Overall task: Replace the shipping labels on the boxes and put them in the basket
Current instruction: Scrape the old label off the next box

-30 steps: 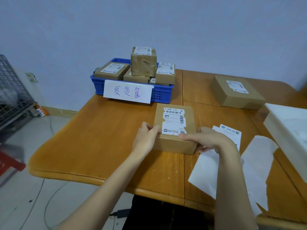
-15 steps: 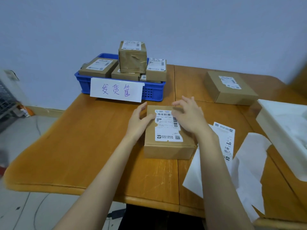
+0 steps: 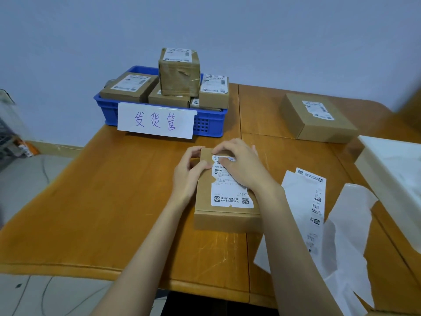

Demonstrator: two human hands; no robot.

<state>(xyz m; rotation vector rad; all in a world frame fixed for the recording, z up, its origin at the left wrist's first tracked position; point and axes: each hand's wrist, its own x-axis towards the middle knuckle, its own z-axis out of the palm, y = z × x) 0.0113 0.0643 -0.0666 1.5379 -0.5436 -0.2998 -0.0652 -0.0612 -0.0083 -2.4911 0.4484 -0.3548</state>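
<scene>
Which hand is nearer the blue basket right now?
Left, narrowly. The left hand grips the near box's far-left corner, just in front of the blue basket. The right hand lies on the label's top edge, slightly further right.

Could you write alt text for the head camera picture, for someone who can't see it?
Two bare hands, left hand and right hand, work at the far edge of the white shipping label on a cardboard box on a wooden table. Behind stands a blue basket full of labelled boxes.
</scene>
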